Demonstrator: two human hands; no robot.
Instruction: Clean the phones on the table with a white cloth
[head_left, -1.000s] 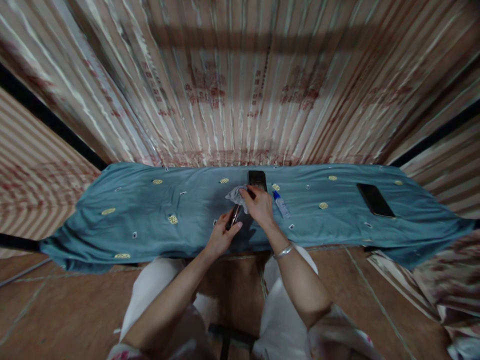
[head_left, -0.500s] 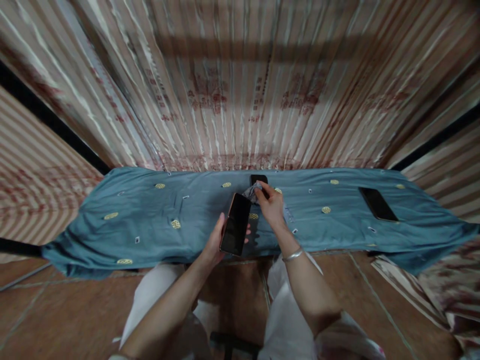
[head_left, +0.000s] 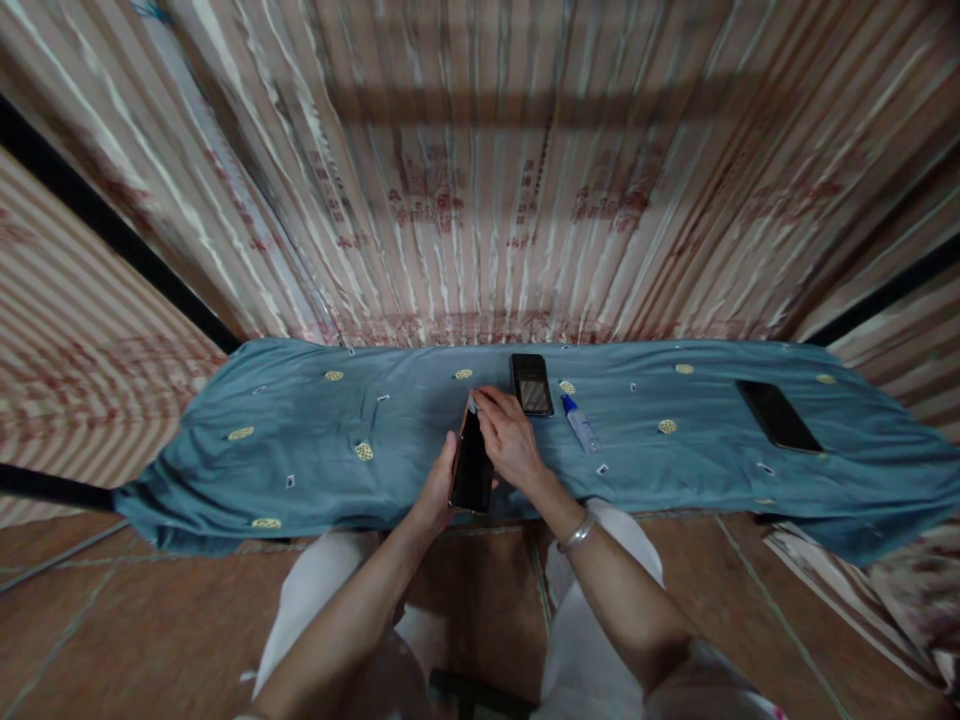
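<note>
My left hand [head_left: 438,487] is wrapped around a dark smartphone [head_left: 472,470], its black screen facing up. The phone is tilted over the near edge of the cloth-covered surface. My right hand [head_left: 509,434] pinches a small grey cloth [head_left: 472,402] against the phone's top end; most of the cloth is hidden by the fingers. Just beyond the right hand lies a second black device [head_left: 532,384], phone-like, with a lighter patch on its face. To the right of that, a small clear bottle with a blue cap [head_left: 579,424] rests on its side.
A blue patterned cloth [head_left: 300,420] covers the long narrow surface. Another black smartphone [head_left: 778,416] lies toward its right end. Striped curtains [head_left: 480,200] hang behind and at both sides, with black poles [head_left: 165,265] at the corners. My knees are under the near edge.
My right hand has brought the cloth left and down onto the phone's top end. The black device and the bottle behind it are now more exposed. The camera view has shifted slightly.
</note>
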